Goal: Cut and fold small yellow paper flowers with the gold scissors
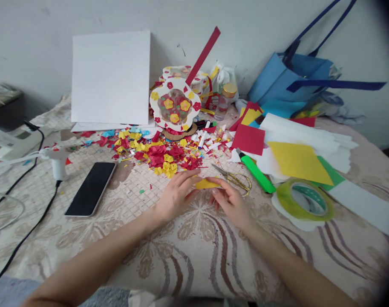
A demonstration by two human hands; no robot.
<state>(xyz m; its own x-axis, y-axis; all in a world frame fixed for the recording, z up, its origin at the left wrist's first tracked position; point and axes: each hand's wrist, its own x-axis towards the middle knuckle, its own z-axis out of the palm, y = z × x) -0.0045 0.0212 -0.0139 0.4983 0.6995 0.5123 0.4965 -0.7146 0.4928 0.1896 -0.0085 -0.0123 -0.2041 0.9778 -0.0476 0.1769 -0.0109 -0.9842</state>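
Note:
A small piece of yellow paper (206, 183) is pinched between both hands, just above the patterned cloth. My left hand (180, 192) has its fingers closed on the paper's left end. The thumb and forefinger of my right hand (228, 199) grip its right end. Gold-handled scissors (237, 179) lie right beyond the right hand. Red paper flowers (159, 156) and yellow paper flowers (170, 166) are heaped beyond the left hand. Behind them stands a flower-shaped white paper piece (156, 104) decorated with red and yellow shapes.
On the left lie a phone (91, 189), a white glue gun (58, 164) and cables. To the right are a green cutter (257, 172), a tape roll (282, 197), a yellow sheet (299, 162) and a red sheet (248, 139). A white board (111, 79) and blue bag (271, 79) stand behind.

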